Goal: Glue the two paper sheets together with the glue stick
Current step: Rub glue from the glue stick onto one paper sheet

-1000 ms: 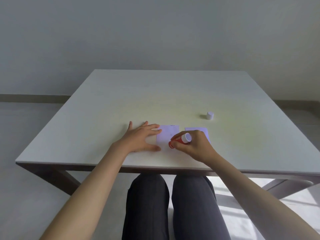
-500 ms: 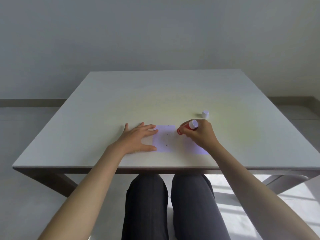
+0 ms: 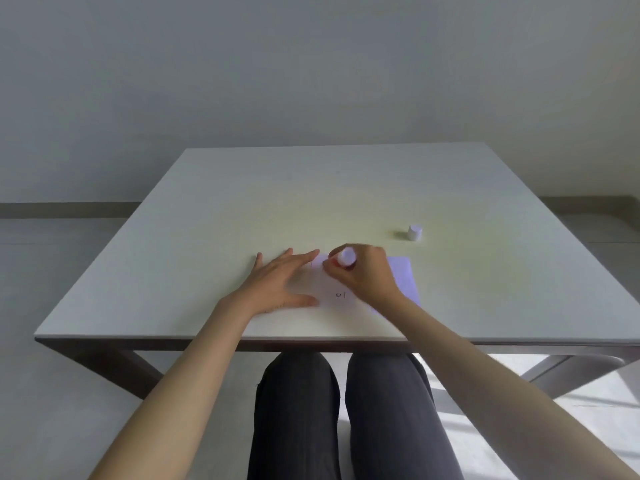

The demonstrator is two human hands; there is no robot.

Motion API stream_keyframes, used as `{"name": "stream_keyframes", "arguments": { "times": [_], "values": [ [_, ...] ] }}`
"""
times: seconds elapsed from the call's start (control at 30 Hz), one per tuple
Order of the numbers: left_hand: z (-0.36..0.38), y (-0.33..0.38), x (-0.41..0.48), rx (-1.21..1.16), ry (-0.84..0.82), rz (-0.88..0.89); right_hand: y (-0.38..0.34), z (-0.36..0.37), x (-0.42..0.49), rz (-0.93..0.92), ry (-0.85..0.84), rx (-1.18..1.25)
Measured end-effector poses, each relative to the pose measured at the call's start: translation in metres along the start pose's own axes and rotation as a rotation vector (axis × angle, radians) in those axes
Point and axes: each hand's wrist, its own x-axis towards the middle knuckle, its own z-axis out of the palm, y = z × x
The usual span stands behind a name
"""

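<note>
Two pale paper sheets lie side by side near the front of the white table (image 3: 207, 209). The left sheet (image 3: 332, 289) carries small printed marks; my left hand (image 3: 280, 285) lies flat on its left part with fingers spread. The right sheet (image 3: 403, 275) is partly hidden under my right hand (image 3: 363, 275). That hand grips a red glue stick (image 3: 344, 259) with a white end, its tip down on the left sheet's far edge. The white cap (image 3: 414, 232) stands alone behind the sheets to the right.
The table's front edge (image 3: 225, 338) runs just behind my forearms. My legs in dark trousers (image 3: 346, 417) sit under it. A plain wall rises behind the table, and dark table legs show at both lower sides.
My right hand has carried the glue stick from the near edge of the left sheet to its far edge. My left hand has stayed flat on the sheet.
</note>
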Motion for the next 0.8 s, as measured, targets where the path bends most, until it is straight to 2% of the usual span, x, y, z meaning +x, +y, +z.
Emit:
{"name": "stream_keyframes", "arguments": {
  "times": [0.07, 0.13, 0.27, 0.33, 0.47, 0.53, 0.67, 0.8],
  "values": [
    [0.002, -0.001, -0.001, -0.043, 0.004, -0.007, -0.005, 0.010, -0.016, -0.098, -0.115, -0.011],
    [0.002, -0.001, -0.001, -0.051, -0.001, -0.012, -0.004, 0.009, -0.013, -0.096, -0.160, 0.038],
    [0.001, -0.001, -0.001, -0.006, -0.001, 0.012, 0.010, -0.010, 0.014, 0.032, 0.053, 0.026],
    [0.002, -0.001, -0.002, -0.021, 0.001, 0.009, 0.013, -0.012, 0.013, 0.022, 0.095, -0.004],
    [0.006, -0.003, -0.003, -0.097, -0.001, -0.010, 0.010, -0.004, -0.019, -0.074, -0.124, -0.039],
    [0.006, -0.003, -0.003, -0.101, -0.002, -0.011, 0.013, -0.009, -0.021, -0.061, -0.164, -0.004],
    [0.004, -0.003, -0.003, -0.068, -0.009, 0.001, 0.021, -0.025, -0.005, 0.050, 0.053, 0.029],
    [0.005, -0.001, -0.005, -0.091, 0.006, -0.023, 0.022, -0.028, -0.011, 0.052, 0.084, 0.015]
  ]
}}
